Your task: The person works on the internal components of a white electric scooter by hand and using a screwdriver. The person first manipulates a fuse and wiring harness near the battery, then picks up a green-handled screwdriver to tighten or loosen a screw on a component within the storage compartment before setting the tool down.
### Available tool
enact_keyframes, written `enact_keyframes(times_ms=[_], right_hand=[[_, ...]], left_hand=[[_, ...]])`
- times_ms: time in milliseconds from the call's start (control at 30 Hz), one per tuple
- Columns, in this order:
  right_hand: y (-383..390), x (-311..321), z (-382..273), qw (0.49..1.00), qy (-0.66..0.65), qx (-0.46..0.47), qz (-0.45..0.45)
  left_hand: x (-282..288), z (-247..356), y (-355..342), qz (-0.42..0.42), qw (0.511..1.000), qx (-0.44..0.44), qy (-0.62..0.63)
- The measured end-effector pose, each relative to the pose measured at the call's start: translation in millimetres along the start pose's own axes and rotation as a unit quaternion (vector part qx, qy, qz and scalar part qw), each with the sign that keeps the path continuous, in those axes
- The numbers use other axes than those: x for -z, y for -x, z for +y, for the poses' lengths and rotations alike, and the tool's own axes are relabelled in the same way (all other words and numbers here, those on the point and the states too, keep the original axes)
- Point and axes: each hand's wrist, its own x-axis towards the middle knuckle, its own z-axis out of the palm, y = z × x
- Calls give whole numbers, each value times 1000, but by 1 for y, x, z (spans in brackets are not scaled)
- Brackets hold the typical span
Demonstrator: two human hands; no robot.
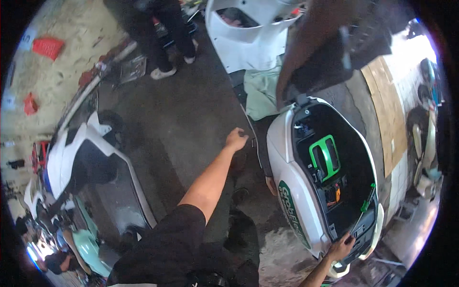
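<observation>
My left hand (236, 139) reaches forward over the dark floor, left of a white scooter (281, 143). Its fingers are curled; anything inside them is hidden. At the rear of the scooter's open under-seat compartment (351, 158), my right hand (341, 248) is closed around the shaft end of what looks like a screwdriver (367, 198). The tool's green handle points away from the hand, by the compartment's right edge. Inside the compartment lie a bright green handle-shaped part (330, 155) and an orange-and-black item (333, 194).
The dark raised seat (325, 48) stands above the compartment's front. A pale green cloth (262, 91) lies on the scooter's footboard. Another person's legs (160, 43) are at the upper left. A second white scooter (71, 158) is at left, and cardboard (385, 115) lies at right.
</observation>
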Motion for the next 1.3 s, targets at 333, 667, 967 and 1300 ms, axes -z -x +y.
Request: enact_keyframes(times_ms=[333,667,967,1300], right_hand=[[-62,-7,128,874,179,431,132],[-7,-2,27,980,-16,187,65],[22,-1,-58,980,-191,-60,0],[1,3,1,986,-65,150,-14]], left_hand=[[21,-21,-124,113,984,-15,136],[13,-17,-232,143,913,33,381],[18,-32,-239,27,858,22,512],[21,-28,-235,83,879,-27,468]])
